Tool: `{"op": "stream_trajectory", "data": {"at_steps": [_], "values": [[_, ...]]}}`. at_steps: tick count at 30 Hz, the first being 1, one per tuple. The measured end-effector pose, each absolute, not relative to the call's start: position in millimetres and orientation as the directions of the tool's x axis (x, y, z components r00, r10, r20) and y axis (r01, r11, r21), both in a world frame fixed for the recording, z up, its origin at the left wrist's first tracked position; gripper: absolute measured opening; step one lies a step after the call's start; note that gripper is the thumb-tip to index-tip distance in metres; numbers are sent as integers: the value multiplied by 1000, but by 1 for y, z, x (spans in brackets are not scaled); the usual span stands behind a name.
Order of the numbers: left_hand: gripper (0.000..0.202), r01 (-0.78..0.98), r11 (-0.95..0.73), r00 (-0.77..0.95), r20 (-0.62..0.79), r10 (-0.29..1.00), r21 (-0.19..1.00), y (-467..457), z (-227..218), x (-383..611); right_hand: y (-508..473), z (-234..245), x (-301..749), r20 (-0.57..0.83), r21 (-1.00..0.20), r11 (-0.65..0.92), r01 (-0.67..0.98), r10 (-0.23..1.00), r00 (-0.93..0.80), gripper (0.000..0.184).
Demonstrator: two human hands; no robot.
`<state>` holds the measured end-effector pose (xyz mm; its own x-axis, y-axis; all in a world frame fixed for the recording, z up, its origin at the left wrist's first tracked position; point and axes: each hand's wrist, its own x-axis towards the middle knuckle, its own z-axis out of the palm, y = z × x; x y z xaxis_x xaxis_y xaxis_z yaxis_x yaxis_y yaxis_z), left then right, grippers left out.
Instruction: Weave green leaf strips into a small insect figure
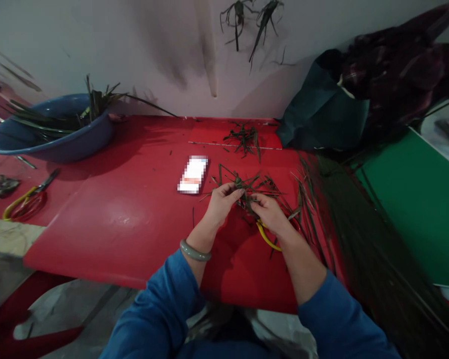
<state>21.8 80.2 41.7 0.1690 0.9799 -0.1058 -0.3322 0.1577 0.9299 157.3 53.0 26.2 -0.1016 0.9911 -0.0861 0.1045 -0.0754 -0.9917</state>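
Over the red tabletop, my left hand [223, 200] pinches a small figure woven from dark green leaf strips [243, 196], thumb and fingers pressed together. From the other side my right hand [267, 209] grips the same woven piece with its fingertips. Thin strips stick out around it, and its lower part is partly hidden by my fingers. Under my right hand lies a pair of yellow-handled scissors [266, 238], mostly covered. Loose leaf scraps [271, 187] are scattered just beyond my hands.
A lit phone [193, 174] lies left of my hands. A blue basin [60, 144] with long leaves and another pair of scissors [26, 202] are at the left. Woven pieces [243, 137] lie near the wall. Long leaf strips [366, 239] run along the right beside a green board [415, 199].
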Motion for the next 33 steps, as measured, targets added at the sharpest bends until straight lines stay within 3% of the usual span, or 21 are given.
{"op": "stream_trajectory", "data": {"at_steps": [6,18,33], "values": [[22,-348,163,145,-118,982,923,78,45,23,52,25,158,-12,-970,13,242,995,-103,13],[21,-349,150,106,-120,987,925,78,41,24,51,33,152,-36,-978,-3,206,987,-157,7],[16,-334,129,90,-105,990,934,79,37,24,54,25,152,22,-943,95,320,974,-224,7]]}}
